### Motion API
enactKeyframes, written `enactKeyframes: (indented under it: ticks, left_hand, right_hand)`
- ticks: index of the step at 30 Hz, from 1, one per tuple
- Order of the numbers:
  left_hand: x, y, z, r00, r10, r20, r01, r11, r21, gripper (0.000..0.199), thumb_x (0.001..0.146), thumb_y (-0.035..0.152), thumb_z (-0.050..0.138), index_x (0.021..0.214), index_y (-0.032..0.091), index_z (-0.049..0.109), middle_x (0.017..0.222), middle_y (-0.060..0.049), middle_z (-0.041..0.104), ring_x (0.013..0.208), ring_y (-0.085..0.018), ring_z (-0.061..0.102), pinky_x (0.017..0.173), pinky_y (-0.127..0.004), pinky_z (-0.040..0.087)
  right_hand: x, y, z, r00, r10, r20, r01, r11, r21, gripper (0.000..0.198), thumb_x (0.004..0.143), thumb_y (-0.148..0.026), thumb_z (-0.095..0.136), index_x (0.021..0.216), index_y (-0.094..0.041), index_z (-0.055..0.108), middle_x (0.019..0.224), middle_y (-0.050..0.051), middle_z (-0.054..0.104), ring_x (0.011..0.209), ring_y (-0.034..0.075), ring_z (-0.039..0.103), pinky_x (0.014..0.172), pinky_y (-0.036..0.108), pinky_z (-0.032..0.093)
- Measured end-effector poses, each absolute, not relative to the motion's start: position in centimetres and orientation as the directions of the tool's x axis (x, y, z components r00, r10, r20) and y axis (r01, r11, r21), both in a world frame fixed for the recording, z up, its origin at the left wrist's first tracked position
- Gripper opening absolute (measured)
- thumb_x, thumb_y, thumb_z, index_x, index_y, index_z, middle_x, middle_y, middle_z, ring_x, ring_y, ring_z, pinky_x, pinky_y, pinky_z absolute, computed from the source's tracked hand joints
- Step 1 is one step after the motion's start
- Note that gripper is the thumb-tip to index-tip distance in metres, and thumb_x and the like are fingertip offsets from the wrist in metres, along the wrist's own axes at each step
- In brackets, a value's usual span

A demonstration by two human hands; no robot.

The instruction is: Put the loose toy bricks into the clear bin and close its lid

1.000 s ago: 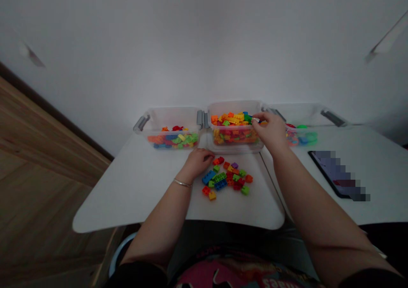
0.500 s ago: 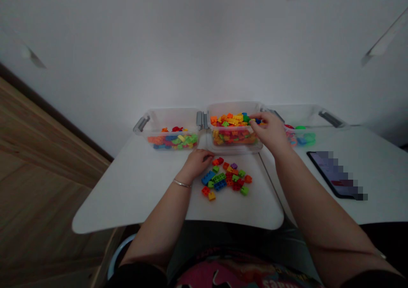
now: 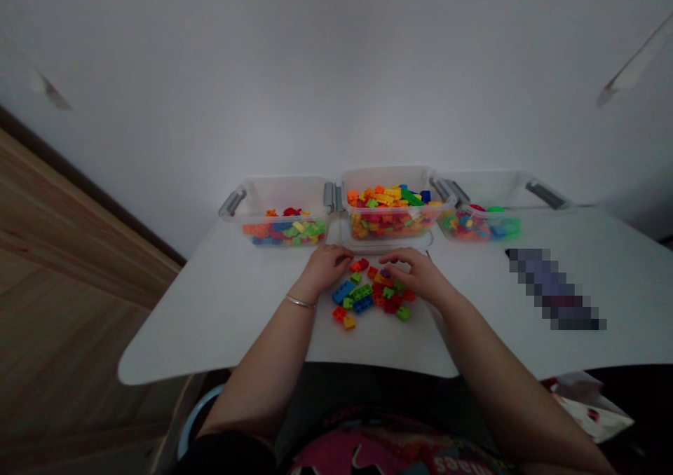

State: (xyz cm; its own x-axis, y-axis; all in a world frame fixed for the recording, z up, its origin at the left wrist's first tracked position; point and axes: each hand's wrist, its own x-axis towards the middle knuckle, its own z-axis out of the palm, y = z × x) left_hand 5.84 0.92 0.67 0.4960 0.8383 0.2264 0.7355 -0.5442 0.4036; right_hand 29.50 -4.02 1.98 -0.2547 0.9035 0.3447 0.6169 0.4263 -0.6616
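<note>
A loose pile of small toy building bricks lies on the white table, with a blue brick [image 3: 343, 292], a green brick [image 3: 362, 292] and a yellow brick [image 3: 350, 322] among them. My left hand [image 3: 327, 265] rests at the pile's left edge, its loosely bent fingers reaching toward a red brick [image 3: 363, 264] without gripping anything I can see. Over the pile's right side hovers my right hand [image 3: 422, 274], thumb and forefinger apart, with nothing visible between them. It is nearest to a purple brick [image 3: 385, 272] and partly covers the bricks below.
Three clear plastic bins stand along the wall: the left bin [image 3: 284, 184], the middle bin [image 3: 386, 175] and the right bin [image 3: 488, 179], all holding colourful pieces. A phone [image 3: 554, 289], partly blurred out, lies on the table [image 3: 221, 321] at right.
My right hand has come out of the middle bin, down and toward me, to the brick pile. A green brick now shows in that bin where my fingers were. My left hand has stayed put.
</note>
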Motion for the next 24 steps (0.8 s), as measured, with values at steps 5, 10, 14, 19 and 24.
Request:
enactKeyframes:
  ticks: [5, 10, 14, 19, 24]
  left_hand:
    - [5.8, 0.9, 0.6, 0.499, 0.836, 0.227, 0.739, -0.548, 0.393, 0.022, 0.088, 0.023, 0.055, 0.099, 0.018, 0.073, 0.102, -0.007, 0.074, 0.099, -0.022, 0.064, 0.095, -0.037, 0.046]
    - [5.9, 0.8, 0.7, 0.496, 0.837, 0.231, 0.735, -0.546, 0.401, 0.023, 0.090, 0.023, 0.053, 0.098, 0.016, 0.073, 0.102, -0.008, 0.074, 0.098, -0.022, 0.065, 0.093, -0.037, 0.046]
    - [5.9, 0.9, 0.7, 0.505, 0.833, 0.225, 0.736, -0.552, 0.392, 0.021, 0.089, 0.023, 0.054, 0.097, 0.017, 0.073, 0.101, -0.007, 0.074, 0.098, -0.022, 0.065, 0.093, -0.037, 0.046]
    - [5.8, 1.0, 0.6, 0.505, 0.833, 0.225, 0.733, -0.551, 0.398, 0.021, 0.088, 0.022, 0.055, 0.097, 0.017, 0.073, 0.102, -0.007, 0.074, 0.097, -0.022, 0.065, 0.093, -0.036, 0.046]
    - [5.9, 0.9, 0.7, 0.503, 0.835, 0.221, 0.737, -0.549, 0.394, 0.021, 0.089, 0.022, 0.054, 0.097, 0.016, 0.073, 0.101, -0.007, 0.074, 0.097, -0.022, 0.064, 0.093, -0.036, 0.046]
  right_hand:
    - [30.3, -3.6, 0.5, -0.288, 0.902, 0.323, 0.628, 0.432, -0.647, 0.015, 0.078, -0.024, 0.061, 0.085, -0.024, 0.075, 0.091, 0.005, 0.073, 0.090, 0.022, 0.066, 0.086, 0.039, 0.050]
    - [30.1, -3.5, 0.1, -0.281, 0.905, 0.320, 0.671, 0.423, -0.609, 0.012, 0.073, -0.021, 0.068, 0.082, -0.024, 0.076, 0.086, 0.005, 0.073, 0.087, 0.023, 0.065, 0.086, 0.039, 0.049]
    - [30.0, -3.3, -0.3, -0.233, 0.933, 0.274, 0.688, 0.357, -0.631, 0.011, 0.075, -0.025, 0.067, 0.082, -0.023, 0.075, 0.083, 0.005, 0.072, 0.081, 0.021, 0.065, 0.079, 0.037, 0.050]
    - [30.5, -3.0, -1.0, -0.125, 0.950, 0.287, 0.722, 0.285, -0.630, 0.015, 0.078, -0.028, 0.063, 0.084, -0.020, 0.074, 0.084, 0.007, 0.072, 0.079, 0.021, 0.063, 0.076, 0.037, 0.050]
    - [30.8, -3.0, -1.5, -0.007, 0.958, 0.287, 0.712, 0.207, -0.671, 0.031, 0.078, -0.033, 0.063, 0.105, -0.017, 0.070, 0.092, 0.009, 0.071, 0.080, 0.021, 0.063, 0.074, 0.036, 0.052]
